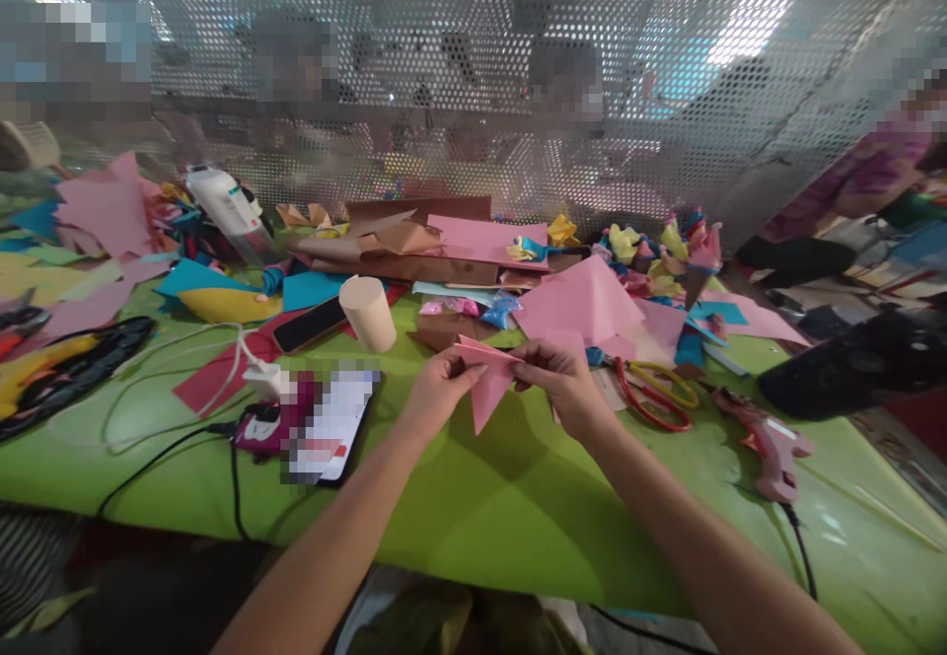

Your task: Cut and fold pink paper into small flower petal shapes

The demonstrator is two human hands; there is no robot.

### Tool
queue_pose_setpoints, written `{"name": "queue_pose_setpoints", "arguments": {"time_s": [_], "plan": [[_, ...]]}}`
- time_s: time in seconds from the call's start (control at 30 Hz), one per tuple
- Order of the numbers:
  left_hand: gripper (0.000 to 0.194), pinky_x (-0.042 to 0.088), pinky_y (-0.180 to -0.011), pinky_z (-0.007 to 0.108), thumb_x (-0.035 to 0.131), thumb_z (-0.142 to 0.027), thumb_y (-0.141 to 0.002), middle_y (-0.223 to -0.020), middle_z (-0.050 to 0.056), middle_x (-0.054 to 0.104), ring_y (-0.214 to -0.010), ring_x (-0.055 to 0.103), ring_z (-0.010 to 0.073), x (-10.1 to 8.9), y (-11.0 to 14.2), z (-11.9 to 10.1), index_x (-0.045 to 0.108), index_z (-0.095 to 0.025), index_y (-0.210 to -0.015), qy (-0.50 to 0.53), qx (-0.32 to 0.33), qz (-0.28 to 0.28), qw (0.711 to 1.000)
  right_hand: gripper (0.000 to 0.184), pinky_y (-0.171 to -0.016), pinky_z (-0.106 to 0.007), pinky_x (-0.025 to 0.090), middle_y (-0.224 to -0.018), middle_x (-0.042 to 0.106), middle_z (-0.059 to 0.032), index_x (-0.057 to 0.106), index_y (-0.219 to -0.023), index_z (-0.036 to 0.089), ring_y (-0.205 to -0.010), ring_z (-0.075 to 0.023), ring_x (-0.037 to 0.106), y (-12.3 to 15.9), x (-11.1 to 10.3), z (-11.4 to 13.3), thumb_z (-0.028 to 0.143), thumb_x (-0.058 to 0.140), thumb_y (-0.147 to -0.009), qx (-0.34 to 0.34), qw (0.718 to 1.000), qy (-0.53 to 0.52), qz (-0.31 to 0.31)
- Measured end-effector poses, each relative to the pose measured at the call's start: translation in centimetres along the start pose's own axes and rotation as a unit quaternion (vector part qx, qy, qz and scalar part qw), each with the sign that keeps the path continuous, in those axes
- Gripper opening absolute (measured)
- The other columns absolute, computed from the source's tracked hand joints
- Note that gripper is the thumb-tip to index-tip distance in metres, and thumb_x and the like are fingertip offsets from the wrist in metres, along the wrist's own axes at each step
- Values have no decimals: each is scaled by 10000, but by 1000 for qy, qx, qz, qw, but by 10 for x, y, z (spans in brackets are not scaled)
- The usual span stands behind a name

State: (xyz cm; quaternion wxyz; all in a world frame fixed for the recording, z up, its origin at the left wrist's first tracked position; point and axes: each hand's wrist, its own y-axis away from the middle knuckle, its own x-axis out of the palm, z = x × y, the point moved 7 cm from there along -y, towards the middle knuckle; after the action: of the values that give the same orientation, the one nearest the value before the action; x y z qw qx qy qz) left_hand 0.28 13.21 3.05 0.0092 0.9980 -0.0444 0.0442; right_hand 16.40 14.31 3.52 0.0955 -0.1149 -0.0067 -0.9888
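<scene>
A small folded piece of pink paper point(488, 394) is held up over the green table, its pointed end hanging down. My left hand point(442, 391) pinches its left side between thumb and fingers. On the right side, my right hand point(558, 379) grips the upper edge in a pinch. Layers of the fold show along the top. Just behind the hands lie small pink and blue packets point(501, 310) and a large pink sheet point(581, 305). A beige cardboard tube point(368, 314) stands upright to the left.
The green table point(473, 527) carries a phone with a lit screen point(336, 423), a magenta power strip point(277, 428), and a dark phone point(309, 324). To the right are red-handled scissors point(651, 403), a pink glue gun point(769, 443) with a cord, and a black bottle point(850, 364). A perforated metal screen point(444, 73) rises behind.
</scene>
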Motion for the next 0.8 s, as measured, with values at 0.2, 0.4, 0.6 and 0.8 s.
{"name": "queue_pose_setpoints", "arguments": {"time_s": [0.2, 0.4, 0.6, 0.8], "plan": [[257, 470, -798, 297, 737, -293, -691, -914, 48, 733, -858, 636, 195, 3, 2, -4, 703, -167, -912, 40, -14, 12, 999, 181, -572, -259, 491, -693, 676, 8, 744, -783, 220, -604, -121, 580, 0, 0, 2, 285, 811, -627, -9, 1000, -1, -1], [144, 451, -719, 239, 732, -273, -672, -847, 23, 694, -818, 615, 163, 5, 4, -2, 691, -185, -778, 102, -52, 16, 993, 70, -604, -266, 477, -693, 689, 1, 753, -742, 230, -625, -129, 580, 0, 0, 3, 250, 752, -675, -30, 999, -8, 7], [195, 482, -617, 221, 710, -268, -717, -906, 15, 685, -762, 632, 149, 6, 6, 4, 662, -206, -895, 168, -96, 20, 981, 47, -616, -279, 484, -694, 697, -3, 743, -708, 232, -639, -142, 593, 2, -2, 9, 232, 700, -688, -73, 997, 33, -7], [384, 467, -493, 250, 498, -473, -908, -850, 102, 710, -658, 645, 182, 22, 10, 11, 641, -151, -1061, 211, -162, 120, 957, 104, -636, -283, 497, -711, 701, -1, 742, -720, 230, -653, -145, 603, 4, -4, 15, 197, 650, -684, -105, 991, 81, -17]]}}
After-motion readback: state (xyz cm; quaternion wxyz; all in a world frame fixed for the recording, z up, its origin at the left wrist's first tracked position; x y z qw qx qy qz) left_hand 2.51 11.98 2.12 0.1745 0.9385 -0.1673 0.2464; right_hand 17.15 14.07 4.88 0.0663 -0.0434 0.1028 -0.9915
